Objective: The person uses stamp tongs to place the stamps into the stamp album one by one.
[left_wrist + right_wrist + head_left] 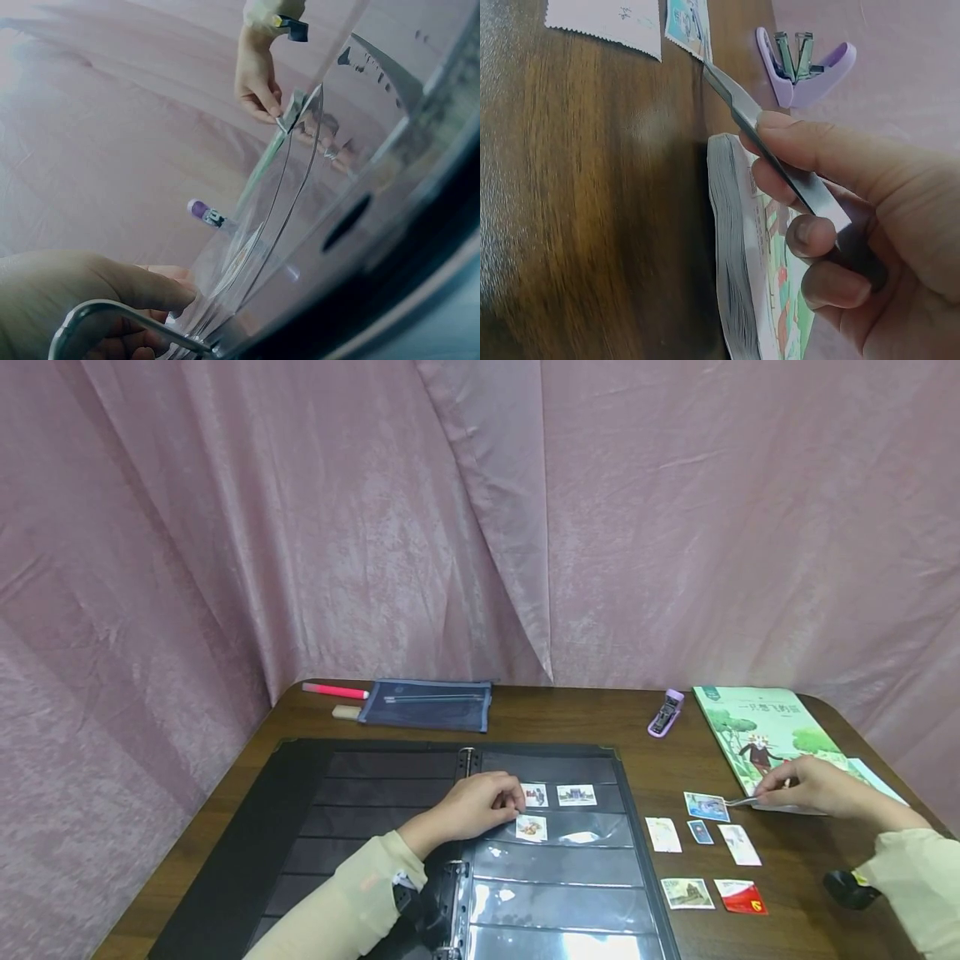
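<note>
An open black stamp album [555, 864] lies on a brown wooden table [585, 718], and I place everything by it. In my head view, the person's left hand [472, 807] rests on the album's right page, near the rings, its fingers bent inward; I cannot tell whether they pinch the clear pocket or only touch it. Just beside those fingertips, three stamps sit in the page's upper pockets: two in one row, including a building stamp [576, 795], and a lower stamp [531, 828] beneath. To the right of the album, the right hand [806, 785] holds metal tweezers [742, 109] between thumb and curled fingers. The tweezer tips meet a corner of a blue stamp [706, 806] lying right of the album; I cannot make out whether they grip it. Five more stamps lie near it, also right of the album, among them a red-and-white stamp [741, 897]. Farther right of the album is a green illustrated book [772, 735]; beyond the album's top edge lies a blue mesh pouch [431, 714].
</note>
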Available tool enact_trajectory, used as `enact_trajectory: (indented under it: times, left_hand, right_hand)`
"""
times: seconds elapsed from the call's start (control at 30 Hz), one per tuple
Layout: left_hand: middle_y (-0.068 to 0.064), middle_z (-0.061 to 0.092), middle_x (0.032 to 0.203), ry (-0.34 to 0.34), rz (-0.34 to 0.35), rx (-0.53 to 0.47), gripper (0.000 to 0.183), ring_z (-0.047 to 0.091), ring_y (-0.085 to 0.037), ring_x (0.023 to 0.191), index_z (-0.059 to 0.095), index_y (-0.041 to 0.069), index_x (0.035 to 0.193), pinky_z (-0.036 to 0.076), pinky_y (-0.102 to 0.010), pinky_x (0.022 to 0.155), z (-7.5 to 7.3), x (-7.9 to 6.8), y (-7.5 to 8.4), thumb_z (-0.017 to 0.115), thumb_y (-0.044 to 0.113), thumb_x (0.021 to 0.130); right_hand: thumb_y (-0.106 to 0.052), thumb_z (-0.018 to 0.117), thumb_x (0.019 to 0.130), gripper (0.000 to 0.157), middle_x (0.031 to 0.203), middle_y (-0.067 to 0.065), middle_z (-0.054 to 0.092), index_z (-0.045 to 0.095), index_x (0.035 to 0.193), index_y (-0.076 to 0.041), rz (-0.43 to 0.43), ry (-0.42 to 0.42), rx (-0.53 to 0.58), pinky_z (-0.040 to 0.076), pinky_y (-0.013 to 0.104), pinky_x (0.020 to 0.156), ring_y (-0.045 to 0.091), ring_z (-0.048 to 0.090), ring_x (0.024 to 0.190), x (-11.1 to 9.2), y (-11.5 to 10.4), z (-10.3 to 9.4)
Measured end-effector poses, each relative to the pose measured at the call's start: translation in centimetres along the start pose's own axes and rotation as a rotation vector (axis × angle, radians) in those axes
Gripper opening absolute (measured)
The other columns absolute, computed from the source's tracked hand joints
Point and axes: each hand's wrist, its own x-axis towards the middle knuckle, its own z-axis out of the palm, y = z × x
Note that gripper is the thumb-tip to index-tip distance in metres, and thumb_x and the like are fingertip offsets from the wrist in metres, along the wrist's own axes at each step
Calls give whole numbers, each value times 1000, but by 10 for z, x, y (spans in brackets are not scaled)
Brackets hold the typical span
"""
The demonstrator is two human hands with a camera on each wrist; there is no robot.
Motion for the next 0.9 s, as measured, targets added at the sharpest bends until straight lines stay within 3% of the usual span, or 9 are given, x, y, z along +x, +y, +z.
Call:
enact_trajectory:
  times: [0.3,0.73,0.9]
  left_hand:
    - [14,52,74,-3,-4,-5,4,44,2,62,62,21,85,35,-15,56,0,0,1,63,19,81]
    - [14,52,75,5,6,7,3,44,2,63,62,21,85,35,-14,57,-1,0,0,63,22,82]
    - [14,53,75,3,10,8,3,44,3,63,62,21,85,35,-14,57,0,0,0,63,23,83]
  right_hand:
    - [-8,67,76,4,69,-18,58,69,78,-11,60,6,21,32,17,50,-10,40,64,2,-5,3]
    - [-6,67,76,12,75,-19,63,69,77,-17,12,114,-111,34,12,61,-13,47,74,0,-9,-4]
    - [-6,67,76,9,74,-17,63,68,76,-15,37,128,-88,35,14,58,-12,47,72,3,-15,-6]
